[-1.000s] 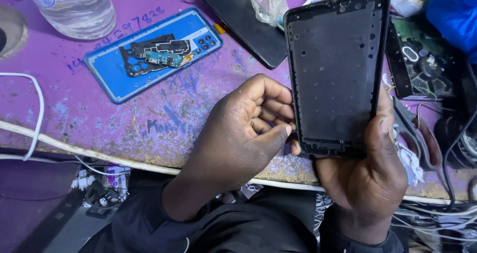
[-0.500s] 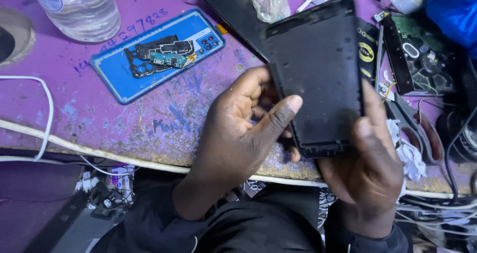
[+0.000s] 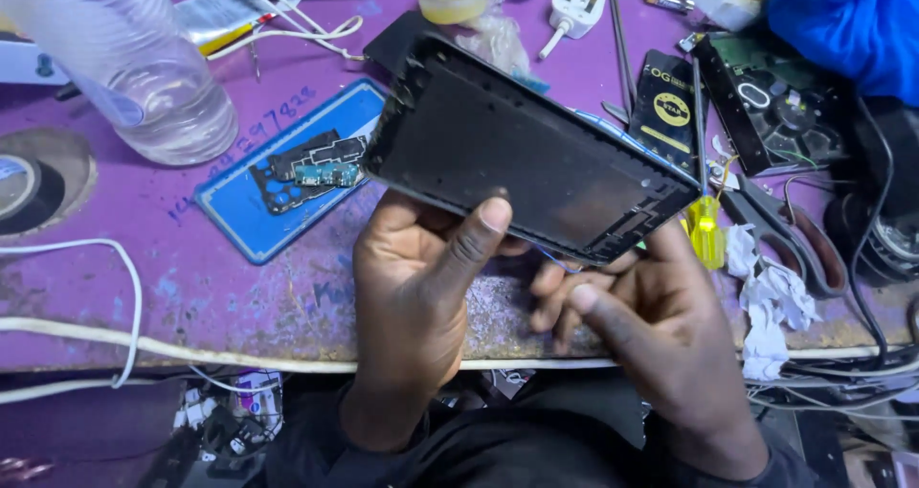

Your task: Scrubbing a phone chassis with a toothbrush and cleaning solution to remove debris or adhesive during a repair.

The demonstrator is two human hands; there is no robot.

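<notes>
A flat black rectangular phone frame panel with a raised rim (image 3: pixel 526 158) is held tilted above the worn purple desk (image 3: pixel 191 287); it is gripped along its near long edge by the left hand (image 3: pixel 421 287), whose thumb is pressed onto the edge while the fingers are curled beneath; the right hand (image 3: pixel 651 335) is set under the panel's lower right corner, its fingers loosely bent and touching the underside, though whether anything is pinched there cannot be told.

The panel appears stripped; no screen glass or circuit board is seen mounted in it, so the dismantling may be judged largely done. On a blue rectangular phone back cover (image 3: pixel 278 196) lying on the desk to the left, a small black perforated bracket with a green connector board (image 3: pixel 306 172) has been laid out, apart from the panel; these parts are not yet refitted.

A clear plastic water bottle (image 3: pixel 144 76) stands at the upper left; a white three-pin plug (image 3: pixel 574 9) lies near the top; a yellow-handled small screwdriver (image 3: pixel 706 229) rests just beside the panel's right corner, untouched; grey-handled scissors (image 3: pixel 795 244) lie further right.
</notes>
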